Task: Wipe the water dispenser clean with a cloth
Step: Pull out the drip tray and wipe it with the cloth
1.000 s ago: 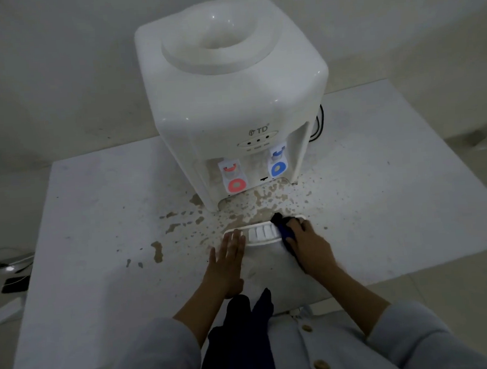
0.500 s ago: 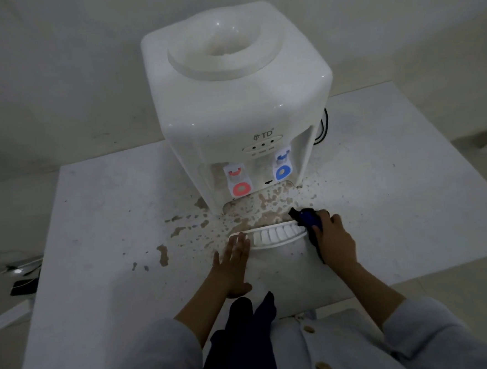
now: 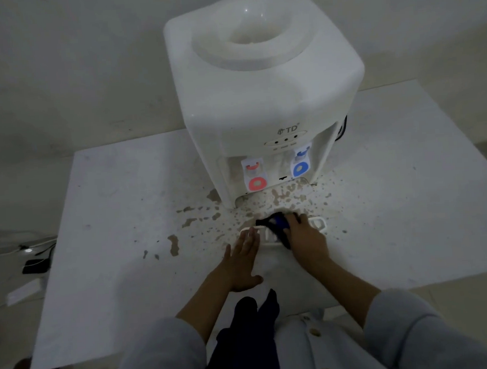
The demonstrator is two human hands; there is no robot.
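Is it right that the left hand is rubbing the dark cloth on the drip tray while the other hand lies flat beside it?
Not quite: the head view shows the right hand rubbing the dark cloth on the drip tray, while the left hand lies flat beside it.

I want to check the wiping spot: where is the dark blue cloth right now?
In the head view, the dark blue cloth lies on the white slotted drip tray, under the right hand, just front of the white dispenser.

One head camera looks forward and steeply down, close above the worktop (image 3: 124, 221); the water dispenser (image 3: 259, 96) fills the upper centre of the frame.
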